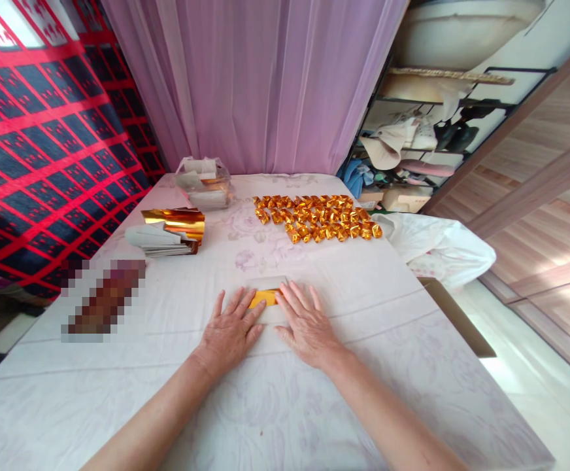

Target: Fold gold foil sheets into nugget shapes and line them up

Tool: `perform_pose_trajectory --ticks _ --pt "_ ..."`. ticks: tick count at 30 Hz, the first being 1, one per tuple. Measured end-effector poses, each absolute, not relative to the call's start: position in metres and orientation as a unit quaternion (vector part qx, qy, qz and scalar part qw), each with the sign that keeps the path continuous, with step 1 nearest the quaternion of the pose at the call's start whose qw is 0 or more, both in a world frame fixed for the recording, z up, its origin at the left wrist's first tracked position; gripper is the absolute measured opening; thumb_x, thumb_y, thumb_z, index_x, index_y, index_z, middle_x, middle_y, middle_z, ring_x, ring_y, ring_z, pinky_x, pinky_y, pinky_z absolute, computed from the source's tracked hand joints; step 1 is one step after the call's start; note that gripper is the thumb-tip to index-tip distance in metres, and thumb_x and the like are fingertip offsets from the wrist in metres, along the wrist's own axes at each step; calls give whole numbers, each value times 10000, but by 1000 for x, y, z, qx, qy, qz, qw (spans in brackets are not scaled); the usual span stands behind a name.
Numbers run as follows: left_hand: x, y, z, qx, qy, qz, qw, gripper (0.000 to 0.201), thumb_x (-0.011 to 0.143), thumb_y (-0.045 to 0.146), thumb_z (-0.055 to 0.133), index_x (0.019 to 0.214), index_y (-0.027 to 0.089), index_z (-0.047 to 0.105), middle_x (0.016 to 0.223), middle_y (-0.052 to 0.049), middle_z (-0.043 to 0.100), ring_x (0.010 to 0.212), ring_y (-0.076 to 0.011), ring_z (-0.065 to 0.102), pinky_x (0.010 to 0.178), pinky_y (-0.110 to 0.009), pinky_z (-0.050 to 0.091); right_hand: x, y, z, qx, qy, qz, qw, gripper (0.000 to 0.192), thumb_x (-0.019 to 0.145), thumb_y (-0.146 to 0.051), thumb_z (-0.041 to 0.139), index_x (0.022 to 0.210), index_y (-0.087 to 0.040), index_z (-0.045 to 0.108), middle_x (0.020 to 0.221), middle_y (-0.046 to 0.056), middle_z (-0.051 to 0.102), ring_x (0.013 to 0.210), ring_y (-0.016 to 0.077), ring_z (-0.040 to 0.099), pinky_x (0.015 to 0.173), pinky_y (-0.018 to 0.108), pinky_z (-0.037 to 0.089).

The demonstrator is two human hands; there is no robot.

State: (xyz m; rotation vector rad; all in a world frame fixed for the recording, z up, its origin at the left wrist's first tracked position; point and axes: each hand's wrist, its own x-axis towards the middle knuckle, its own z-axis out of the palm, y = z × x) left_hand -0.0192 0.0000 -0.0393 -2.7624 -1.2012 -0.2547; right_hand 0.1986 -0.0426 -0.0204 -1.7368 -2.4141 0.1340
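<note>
A small sheet of gold foil paper (264,299) lies on the table, its pale backing showing along the far and near sides. My left hand (230,327) rests flat with spread fingers on the sheet's left end. On the right end, my right hand (306,325) presses down with its fingers stretched out. Both hands partly cover the paper, so its exact folds are hidden. Beyond them, rows of folded gold foil pieces (317,217) stand at the back right of the table.
At the left lie a stack of gold-and-white paper sheets (172,232) and a plastic bag of more sheets (205,183). A blurred-out reddish item (103,297) is nearer. Right of the table (285,418) are a white bag (442,245), a cardboard box (454,314) and a loaded shelf (427,98).
</note>
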Motion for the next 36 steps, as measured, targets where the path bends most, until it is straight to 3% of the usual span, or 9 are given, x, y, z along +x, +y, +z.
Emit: perform_pose_trajectory --ticks 6,12,17,23,28,36 --pt "-20 2 -43 -911 -400 -85 58 480 1000 466 332 1441 323 458 1527 -40 434 1416 -299 351 1162 -582 137 195 -42 -23 -565 -817 100 60 620 1000 -508 331 1518 -168 313 1586 86 282 1475 242 225 1200 567 99" --pt "-19 2 -41 -909 -408 -73 49 475 1003 451 328 1437 314 463 1528 -52 431 1417 -308 348 1141 -603 185 216 -45 -22 -601 -791 103 50 594 1008 -481 315 1511 -164 329 1591 83 259 1483 232 201 1195 570 72" --pt "-14 -1 -35 -900 -432 -48 20 467 1002 421 349 1446 316 447 1540 -51 411 1421 -322 345 1116 -616 244 217 -46 -23 -616 -781 84 59 575 1000 -461 348 1503 -184 353 1589 90 273 1475 245 225 1186 559 126" --pt "-7 -5 -28 -891 -453 -39 2 471 1000 407 354 1451 304 440 1546 -61 398 1426 -320 340 1125 -636 220 206 -48 -20 -597 -797 24 93 545 1000 -432 378 1497 -208 371 1601 100 248 1487 256 180 1184 560 118" --pt "-3 -6 -29 -883 -468 -32 -5 515 999 398 331 1491 253 380 1546 -74 394 1439 -308 318 1142 -624 203 192 -46 -18 -578 -811 56 74 522 997 -477 391 1470 -259 420 1604 123 237 1488 269 175 1171 566 126" --pt "-3 -9 -29 -878 -477 -36 -18 488 992 390 376 1464 271 424 1549 -58 394 1438 -317 312 1148 -625 186 203 -45 -20 -604 -790 65 86 486 1008 -427 372 1428 -206 479 1547 100 378 1453 260 275 1174 559 149"
